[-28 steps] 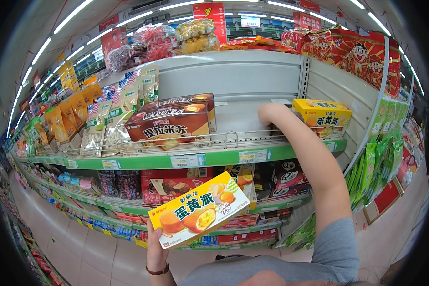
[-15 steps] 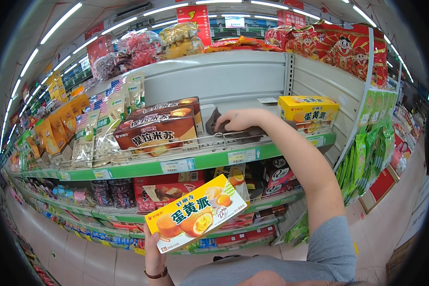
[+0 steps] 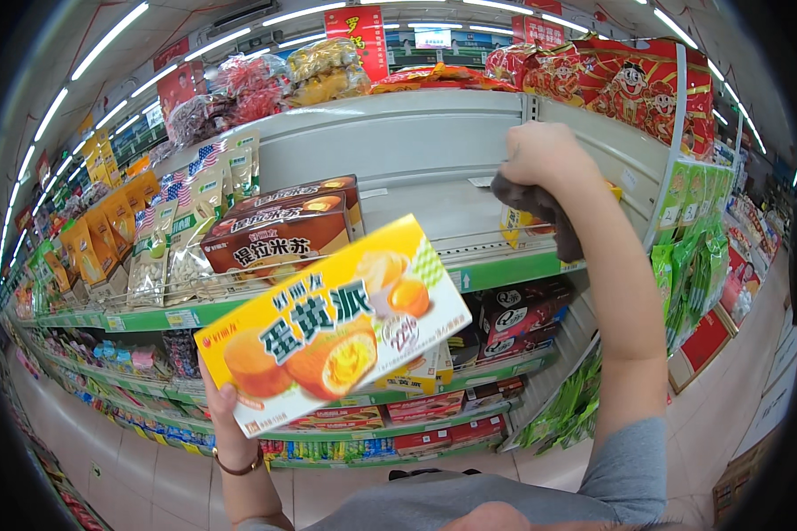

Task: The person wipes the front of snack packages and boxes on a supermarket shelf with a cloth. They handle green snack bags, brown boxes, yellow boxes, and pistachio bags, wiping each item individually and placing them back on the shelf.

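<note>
My left hand [image 3: 219,403] grips the lower left end of a yellow and white box of filled cakes [image 3: 336,327], which is tilted in front of the shelves. My right hand [image 3: 549,157] is closed around a dark grey cloth [image 3: 553,212] that hangs down at the right of the upper shelf. Behind the cloth, a yellow cake box [image 3: 514,227] stands on that shelf, partly hidden by my hand and forearm. Brown snack boxes [image 3: 279,234] stand on the same shelf, left of its bare stretch [image 3: 425,208].
A wire rail and green price strip [image 3: 505,270] run along the shelf's front edge. White pouches [image 3: 195,234] stand at the left. Green packets [image 3: 695,257] hang at the right. Red gift packs [image 3: 633,84] sit on top. Lower shelves hold more boxes, including dark ones [image 3: 518,319].
My right hand has lifted the cloth and moved right, in front of the yellow box on the shelf. My left hand has raised its cake box and brought it left and closer.
</note>
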A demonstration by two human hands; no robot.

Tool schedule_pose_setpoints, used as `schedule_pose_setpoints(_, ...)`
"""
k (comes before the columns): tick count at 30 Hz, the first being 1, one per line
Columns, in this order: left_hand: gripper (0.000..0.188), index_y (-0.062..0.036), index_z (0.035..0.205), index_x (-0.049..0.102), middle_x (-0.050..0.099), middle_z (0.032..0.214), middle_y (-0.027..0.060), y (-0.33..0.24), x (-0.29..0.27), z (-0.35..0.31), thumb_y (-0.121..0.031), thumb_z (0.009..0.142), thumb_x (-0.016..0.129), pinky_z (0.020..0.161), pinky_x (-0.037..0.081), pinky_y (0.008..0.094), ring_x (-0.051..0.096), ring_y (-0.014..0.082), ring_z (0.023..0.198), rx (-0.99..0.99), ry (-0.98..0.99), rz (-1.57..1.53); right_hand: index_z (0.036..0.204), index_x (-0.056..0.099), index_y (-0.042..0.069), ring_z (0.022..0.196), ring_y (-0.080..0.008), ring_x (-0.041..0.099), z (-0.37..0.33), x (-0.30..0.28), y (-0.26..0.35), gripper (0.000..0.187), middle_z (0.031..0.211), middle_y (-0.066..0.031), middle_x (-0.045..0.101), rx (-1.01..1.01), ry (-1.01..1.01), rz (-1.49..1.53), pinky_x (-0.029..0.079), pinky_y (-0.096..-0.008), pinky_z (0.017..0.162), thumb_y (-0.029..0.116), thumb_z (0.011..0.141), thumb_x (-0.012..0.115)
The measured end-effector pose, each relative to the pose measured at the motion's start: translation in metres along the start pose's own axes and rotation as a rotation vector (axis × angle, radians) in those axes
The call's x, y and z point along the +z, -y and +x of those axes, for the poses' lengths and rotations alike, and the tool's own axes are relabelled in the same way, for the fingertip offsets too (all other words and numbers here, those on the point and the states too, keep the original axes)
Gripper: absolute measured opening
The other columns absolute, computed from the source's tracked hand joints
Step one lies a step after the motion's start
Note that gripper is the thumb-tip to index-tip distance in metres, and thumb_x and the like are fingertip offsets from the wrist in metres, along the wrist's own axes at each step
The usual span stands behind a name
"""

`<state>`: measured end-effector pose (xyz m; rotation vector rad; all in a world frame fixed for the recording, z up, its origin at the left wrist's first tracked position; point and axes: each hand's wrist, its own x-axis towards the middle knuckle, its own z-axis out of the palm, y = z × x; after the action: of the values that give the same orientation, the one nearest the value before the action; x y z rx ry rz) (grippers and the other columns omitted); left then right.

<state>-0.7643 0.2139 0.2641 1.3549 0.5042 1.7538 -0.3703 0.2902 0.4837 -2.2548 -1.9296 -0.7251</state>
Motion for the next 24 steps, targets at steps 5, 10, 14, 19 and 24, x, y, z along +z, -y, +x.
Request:
schedule_pose_setpoints(5, 0.074, -0.0016, 0.143, 0.024, 0.042, 0.138, 0.0154, -0.002, 0.034, 0.042, -0.034, 0.086, 0.057, 0.104, 0.039, 0.037, 0.046, 0.0252, 0.127, 0.137, 0.027, 0.178, 0.112, 0.069, 0.014, 0.1, -0.0253, 0.066, 0.027, 0.014, -0.024, 0.042, 0.113, -0.0075, 0.068, 0.098, 0.289, -0.444, 0.053, -0.0387, 0.081, 0.023, 0.072, 0.072)
schedule_pose_setpoints(10, 0.078, -0.0062, 0.145, 0.022, 0.043, 0.133, 0.0148, -0.005, 0.064, 0.071, -0.015, 0.08, 0.064, 0.105, 0.036, 0.0381, 0.044, 0.0241, 0.126, 0.292, 0.163, 0.316, 0.118, 0.064, 0.013, 0.101, -0.0266, 0.065, 0.047, 0.036, -0.047, 0.054, 0.115, -0.0082, 0.067, -0.068, 0.601, -0.353, 0.053, -0.0389, 0.082, 0.022, 0.066, 0.077)
schedule_pose_setpoints(14, 0.077, -0.0087, 0.144, 0.021, 0.043, 0.131, 0.0146, -0.01, 0.082, 0.081, -0.003, 0.078, 0.06, 0.103, 0.04, 0.0383, 0.047, 0.0244, 0.123, 0.322, 0.232, 0.365, 0.123, 0.06, 0.013, 0.102, -0.0275, 0.065, 0.056, 0.049, -0.068, 0.065, 0.116, -0.0087, 0.066, -0.168, 0.721, -0.211, 0.053, -0.0391, 0.082, 0.02, 0.062, 0.082)
schedule_pose_setpoints(19, 0.078, -0.0098, 0.144, 0.022, 0.041, 0.133, 0.0161, -0.006, 0.091, 0.093, 0.004, 0.078, 0.061, 0.092, 0.051, 0.0332, 0.054, 0.0248, 0.118, 0.372, 0.252, 0.42, 0.131, 0.052, 0.015, 0.105, -0.0277, 0.063, 0.049, 0.055, -0.071, 0.083, 0.119, -0.0093, 0.064, -0.075, 0.572, -0.04, 0.052, -0.0387, 0.084, 0.021, 0.056, 0.086)
schedule_pose_setpoints(24, 0.077, -0.0094, 0.142, 0.026, 0.036, 0.137, 0.0154, -0.004, 0.103, 0.1, 0.001, 0.077, 0.066, 0.09, 0.052, 0.0338, 0.054, 0.0236, 0.117, 0.348, 0.232, 0.448, 0.119, 0.058, 0.009, 0.101, -0.0294, 0.064, 0.023, 0.038, -0.084, 0.068, 0.109, -0.014, 0.066, -0.1, 0.12, 0.076, 0.052, -0.0397, 0.084, 0.029, 0.058, 0.081)
